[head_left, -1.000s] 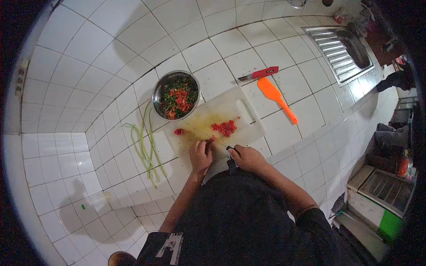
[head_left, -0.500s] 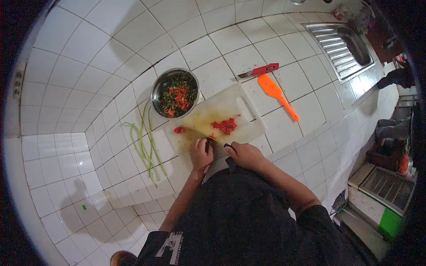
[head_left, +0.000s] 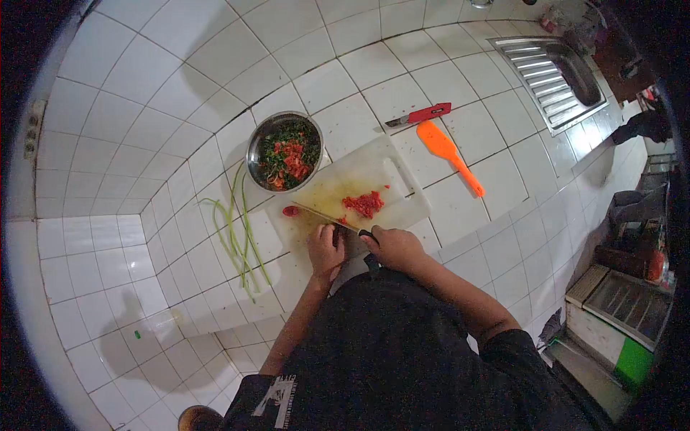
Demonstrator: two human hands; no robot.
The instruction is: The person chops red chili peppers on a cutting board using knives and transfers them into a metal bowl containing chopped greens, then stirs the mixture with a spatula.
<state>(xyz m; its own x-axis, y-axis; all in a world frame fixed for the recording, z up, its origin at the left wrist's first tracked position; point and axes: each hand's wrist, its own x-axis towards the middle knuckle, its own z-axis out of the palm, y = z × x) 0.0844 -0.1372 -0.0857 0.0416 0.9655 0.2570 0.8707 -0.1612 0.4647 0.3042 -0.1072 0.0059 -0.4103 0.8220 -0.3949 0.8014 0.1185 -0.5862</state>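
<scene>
At the far left, some green stems [head_left: 246, 230] lay on the worktop [head_left: 496, 126], to the left of the left fingers and well apart from them. Next came the bowl [head_left: 272, 122], beyond these fingers and a little to their left, with chopped greens and red bits inside. Nearer to the same fingers, just past their tips and to the left, a larger red piece [head_left: 290, 211] rested on the board [head_left: 399, 208].

The fingers of the left hand [head_left: 325, 248] were curled close together at the near part of the board; whether they pinched some food, I cannot tell. The knife [head_left: 323, 215] lay slanting just beyond their tips, and its handle was gripped in the closed fingers of the right hand [head_left: 395, 248]. The chopped red pile [head_left: 366, 204] sat beyond the right fingers, slightly to their left.

Cutting of the red food seemed to be in hand. Any further stroke would call for tucked left fingertips, because the blade was very near to them, and the pile left little free room on its right side.

Farther right, beyond the right fingers, lay the cutter [head_left: 430, 112] and the spatula [head_left: 440, 147], both outside the board, and then the sink [head_left: 575, 79].
</scene>
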